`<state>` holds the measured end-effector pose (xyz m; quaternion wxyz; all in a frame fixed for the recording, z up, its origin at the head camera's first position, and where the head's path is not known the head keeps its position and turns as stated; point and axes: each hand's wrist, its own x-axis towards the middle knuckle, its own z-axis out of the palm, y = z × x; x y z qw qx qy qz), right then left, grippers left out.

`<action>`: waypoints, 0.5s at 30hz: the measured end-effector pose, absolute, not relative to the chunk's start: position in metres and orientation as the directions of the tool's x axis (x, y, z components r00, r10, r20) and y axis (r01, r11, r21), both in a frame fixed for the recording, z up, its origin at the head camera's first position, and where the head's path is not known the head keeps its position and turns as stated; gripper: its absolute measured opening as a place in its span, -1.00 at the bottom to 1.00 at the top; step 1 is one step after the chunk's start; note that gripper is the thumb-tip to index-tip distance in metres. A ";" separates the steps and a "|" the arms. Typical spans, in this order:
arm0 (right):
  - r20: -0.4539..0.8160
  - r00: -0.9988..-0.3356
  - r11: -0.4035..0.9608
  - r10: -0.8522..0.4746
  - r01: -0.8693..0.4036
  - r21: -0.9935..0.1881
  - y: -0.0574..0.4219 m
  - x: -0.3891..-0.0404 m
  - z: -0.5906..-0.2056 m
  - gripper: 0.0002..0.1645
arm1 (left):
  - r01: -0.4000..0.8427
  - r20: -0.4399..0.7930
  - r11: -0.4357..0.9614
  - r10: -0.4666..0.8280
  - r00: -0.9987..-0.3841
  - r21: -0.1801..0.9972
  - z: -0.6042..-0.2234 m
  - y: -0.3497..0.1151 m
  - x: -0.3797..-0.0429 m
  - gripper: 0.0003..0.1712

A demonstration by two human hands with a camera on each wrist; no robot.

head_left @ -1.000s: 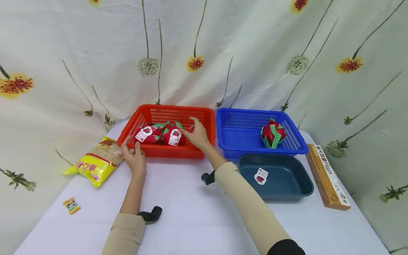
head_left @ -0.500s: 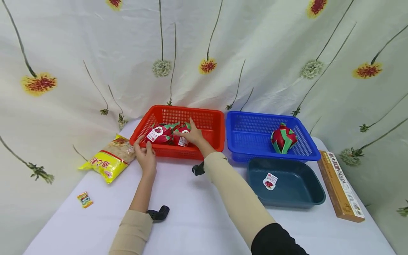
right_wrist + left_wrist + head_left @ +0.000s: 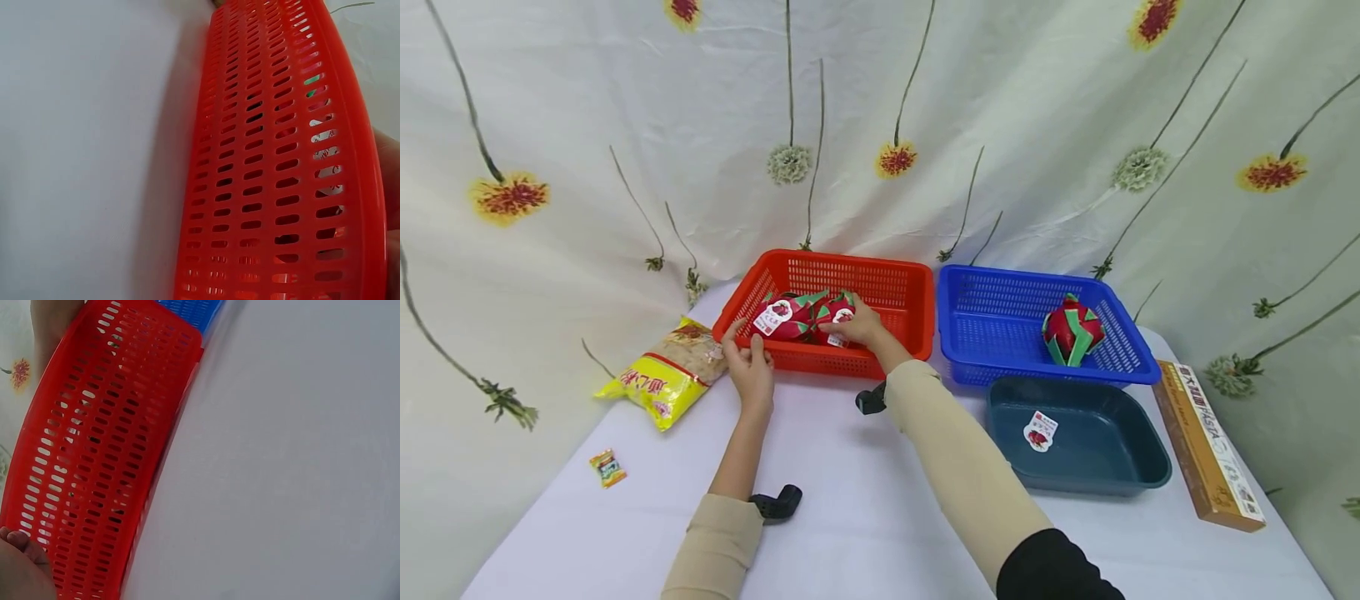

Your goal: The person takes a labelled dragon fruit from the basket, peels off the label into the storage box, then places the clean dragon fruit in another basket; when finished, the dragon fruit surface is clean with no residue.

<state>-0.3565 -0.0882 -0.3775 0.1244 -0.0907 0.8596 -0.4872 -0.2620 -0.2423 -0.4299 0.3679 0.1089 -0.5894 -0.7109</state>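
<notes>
Two red dragon fruits with green scales and white stickers lie side by side at the front left of the red basket (image 3: 820, 360): a left one (image 3: 786, 318) and a right one (image 3: 837, 310). My right hand (image 3: 865, 323) reaches over the front rim and grips the right dragon fruit, fingers behind it and thumb on its near side. At the basket's front left corner, my left hand (image 3: 751, 373) holds the rim. The left wrist view shows its curled fingertips (image 3: 25, 544) against the slotted wall. A third dragon fruit (image 3: 1072, 331) sits in the blue basket (image 3: 985, 321).
Left of the red basket lies a yellow snack bag (image 3: 670, 371), with a small wrapped packet (image 3: 607, 468) nearer me. A dark teal bin (image 3: 1105, 442) bearing a loose sticker (image 3: 1041, 432) stands before the blue basket. A long pasta box (image 3: 1210, 446) lies at the right.
My right hand has lowered and its spread fingers have closed around the right dragon fruit. My left hand stays at the basket corner. The whole scene has shifted rightward in the head view.
</notes>
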 end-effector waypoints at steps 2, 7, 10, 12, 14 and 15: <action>-0.112 -0.959 0.509 -0.260 -0.038 -0.860 -0.087 -0.356 -0.378 0.07 | 0.392 0.276 -0.039 -0.646 -0.712 0.919 -0.430 -0.242 -0.262 -0.53; -0.075 -0.973 0.495 -0.220 -0.045 -0.868 -0.082 -0.356 -0.376 0.05 | 0.376 0.261 -0.046 -0.642 -0.721 0.925 -0.431 -0.242 -0.262 -0.53; -0.062 -0.982 0.449 -0.178 -0.025 -0.893 -0.078 -0.356 -0.370 0.03 | 0.375 0.254 -0.054 -0.646 -0.720 0.925 -0.430 -0.242 -0.262 -0.53; -0.050 -0.989 0.384 -0.138 -0.007 -0.923 -0.073 -0.355 -0.365 -0.01 | 0.369 0.245 -0.059 -0.649 -0.720 0.928 -0.429 -0.242 -0.262 -0.54; -0.030 -0.995 0.303 -0.093 0.001 -0.953 -0.065 -0.353 -0.359 -0.05 | 0.366 0.240 -0.064 -0.649 -0.722 0.928 -0.427 -0.242 -0.261 -0.53; -0.006 -0.997 0.260 -0.077 -0.014 -0.966 -0.061 -0.352 -0.356 -0.07 | 0.366 0.240 -0.065 -0.648 -0.723 0.928 -0.427 -0.242 -0.262 -0.53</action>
